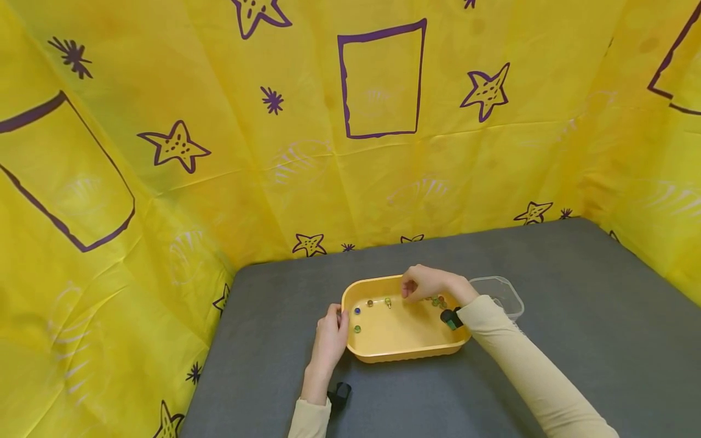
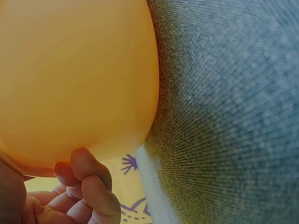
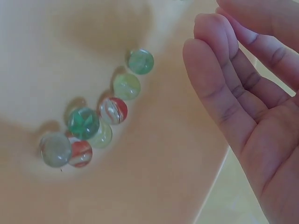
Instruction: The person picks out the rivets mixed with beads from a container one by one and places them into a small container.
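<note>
A yellow plastic basin (image 1: 405, 350) stands on the grey table. My left hand (image 1: 330, 334) grips its left rim; in the left wrist view its bent fingers (image 2: 96, 186) lie against the outer wall. Over the far side of the basin is my right hand (image 1: 429, 284), fingers bent and pointing down inside. In the right wrist view its fingers (image 3: 219, 84) come near the thumb, and I cannot tell whether something is between them. Several glass marbles, green, pale yellow and red-streaked (image 3: 113, 110), line the basin's right side. Toward the left lie a blue marble (image 1: 357, 310) and a green marble (image 1: 358, 329).
Behind the right forearm stands a clear plastic container (image 1: 506, 295), close to the basin's right end. The grey table (image 1: 274, 340) reaches back to a yellow cloth (image 1: 219, 201) printed with purple stars, which hangs on the left, back and right.
</note>
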Demonstrator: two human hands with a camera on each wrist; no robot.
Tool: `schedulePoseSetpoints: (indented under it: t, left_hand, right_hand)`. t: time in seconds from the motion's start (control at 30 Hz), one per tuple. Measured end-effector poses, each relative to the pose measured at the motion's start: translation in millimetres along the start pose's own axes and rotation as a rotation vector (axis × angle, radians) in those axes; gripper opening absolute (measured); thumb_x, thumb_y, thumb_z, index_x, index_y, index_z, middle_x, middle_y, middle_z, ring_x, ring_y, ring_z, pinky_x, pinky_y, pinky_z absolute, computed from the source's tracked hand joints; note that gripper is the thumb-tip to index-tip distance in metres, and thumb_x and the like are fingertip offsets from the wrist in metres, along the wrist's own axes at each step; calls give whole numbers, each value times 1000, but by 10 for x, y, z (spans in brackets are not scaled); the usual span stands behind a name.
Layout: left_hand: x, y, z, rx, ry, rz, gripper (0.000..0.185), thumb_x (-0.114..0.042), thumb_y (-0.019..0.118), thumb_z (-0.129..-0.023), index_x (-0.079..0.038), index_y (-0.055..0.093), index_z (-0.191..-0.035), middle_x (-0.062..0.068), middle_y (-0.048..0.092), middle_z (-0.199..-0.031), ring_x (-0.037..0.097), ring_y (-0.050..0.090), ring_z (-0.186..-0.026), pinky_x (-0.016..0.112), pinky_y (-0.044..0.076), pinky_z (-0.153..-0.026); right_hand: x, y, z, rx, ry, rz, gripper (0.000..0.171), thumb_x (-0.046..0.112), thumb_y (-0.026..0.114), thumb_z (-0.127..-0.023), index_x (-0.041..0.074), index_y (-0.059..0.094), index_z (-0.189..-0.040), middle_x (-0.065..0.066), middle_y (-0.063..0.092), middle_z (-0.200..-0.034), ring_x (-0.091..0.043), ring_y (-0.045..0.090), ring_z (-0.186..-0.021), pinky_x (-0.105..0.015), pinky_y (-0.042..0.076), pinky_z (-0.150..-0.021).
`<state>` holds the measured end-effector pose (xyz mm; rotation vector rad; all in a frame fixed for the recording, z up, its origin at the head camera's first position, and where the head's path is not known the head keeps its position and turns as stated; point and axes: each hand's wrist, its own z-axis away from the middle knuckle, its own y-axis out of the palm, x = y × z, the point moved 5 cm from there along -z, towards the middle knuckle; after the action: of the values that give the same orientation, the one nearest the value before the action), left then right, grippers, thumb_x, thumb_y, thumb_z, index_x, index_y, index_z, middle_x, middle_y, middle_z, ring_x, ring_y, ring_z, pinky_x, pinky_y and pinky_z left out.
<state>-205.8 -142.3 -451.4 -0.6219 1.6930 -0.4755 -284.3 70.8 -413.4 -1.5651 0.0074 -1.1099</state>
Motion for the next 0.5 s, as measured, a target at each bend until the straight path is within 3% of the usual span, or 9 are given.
schedulePoseSetpoints:
  t: [0.27, 0.5]
  left_hand:
    - [-3, -9, 1, -3, 6, -3, 19, -11, 51, -94, 5, 54, -104, 1, 47, -63, 10, 42, -50, 23, 36, -46]
    - [-7, -6, 0, -1, -1, -8, 20, -11, 51, -94, 5, 54, -105, 2, 48, -64, 10, 42, -51, 23, 37, -46]
  right_hand:
    - [57, 38, -33, 6, -34, 15, 4, -1, 65, -79, -4, 65, -82, 1, 59, -71, -6, 47, -60, -22, 42, -57]
    - [62, 70, -72, 16, -6, 20, 5, -3, 64, -79, 0, 66, -82, 2, 58, -70, -6, 45, -60, -21, 40, -56]
